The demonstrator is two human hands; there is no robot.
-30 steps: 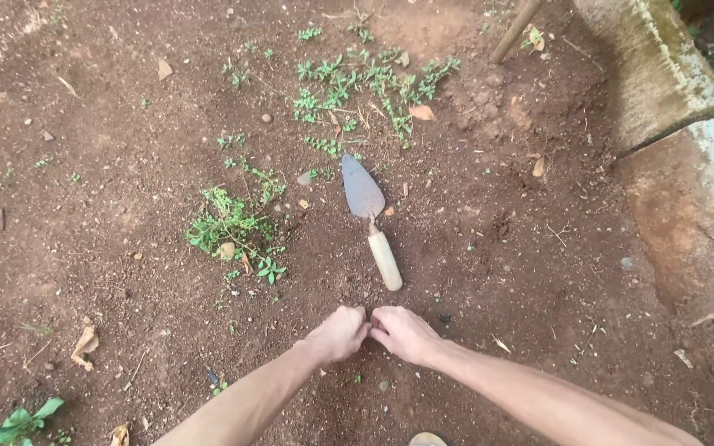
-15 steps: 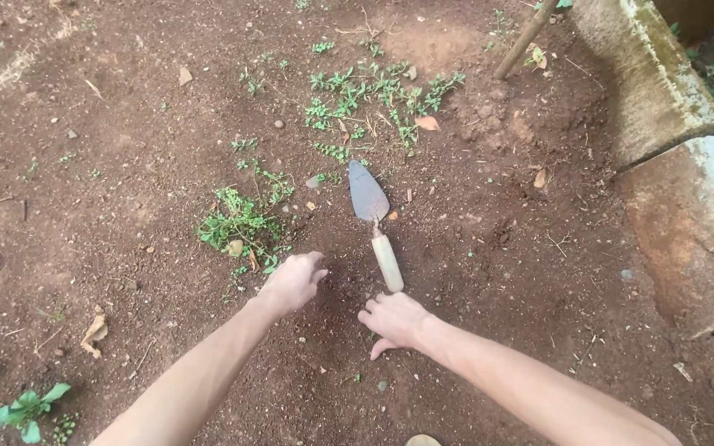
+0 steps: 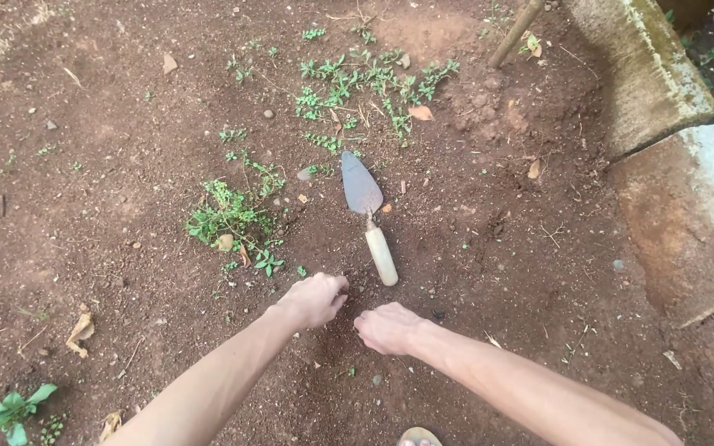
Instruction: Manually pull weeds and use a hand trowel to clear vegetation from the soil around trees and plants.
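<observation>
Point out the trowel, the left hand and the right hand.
trowel point(image 3: 362, 186): head view, on the metal blade.
left hand point(image 3: 314, 300): head view, on the back of the hand.
right hand point(image 3: 387, 328): head view, on the back of the hand.

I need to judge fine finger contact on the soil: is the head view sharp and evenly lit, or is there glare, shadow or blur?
Head view: soft, even daylight, no glare or hard shadows; left hand, right hand and trowel are sharp; the fingertips on the soil are too small to judge contact; the concrete blocks bow slightly at the frame edge.
</observation>
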